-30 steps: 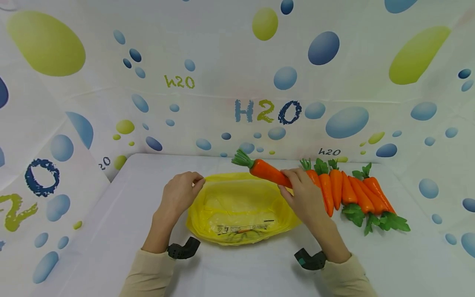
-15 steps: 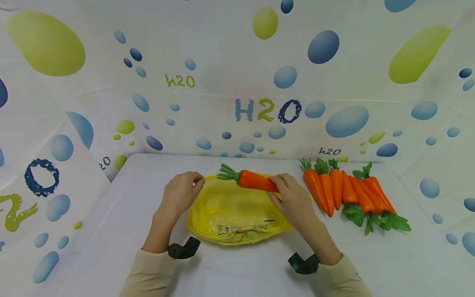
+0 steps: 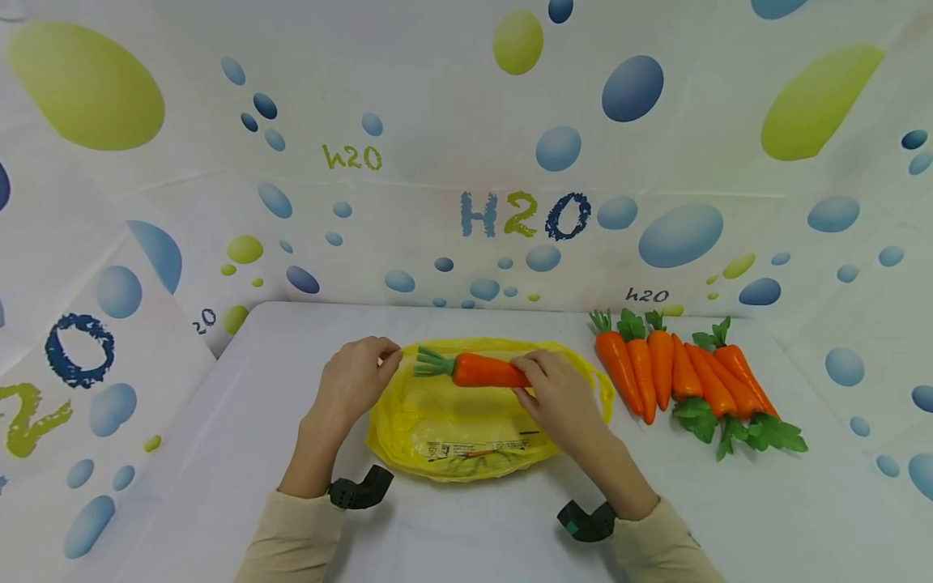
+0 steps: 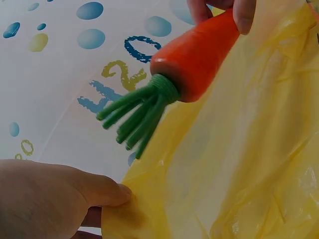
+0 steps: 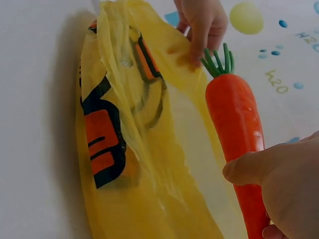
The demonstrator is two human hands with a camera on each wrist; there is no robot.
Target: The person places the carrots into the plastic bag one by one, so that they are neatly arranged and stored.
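Note:
My right hand (image 3: 564,401) grips an orange toy carrot (image 3: 487,371) by its narrow end, and its green stalks point left. The carrot is above the mouth of a yellow plastic bag (image 3: 466,465) standing open on the table. In the right wrist view the thumb lies across the carrot (image 5: 237,114). My left hand (image 3: 357,380) pinches the bag's left rim; in the left wrist view its thumb presses on the edge of the yellow film (image 4: 144,209). Printed text and a dark-green patch show low on the bag's near side.
Several more carrots (image 3: 659,364) lie in a row on the table to the right of the bag, some with leafy tops towards the back, others towards the front. A white patterned cloth (image 3: 452,121) hangs behind the white table (image 3: 240,453).
My right hand has carried the carrot left and down, from the bag's right back side to over its opening. The left hand has stayed at the bag's rim.

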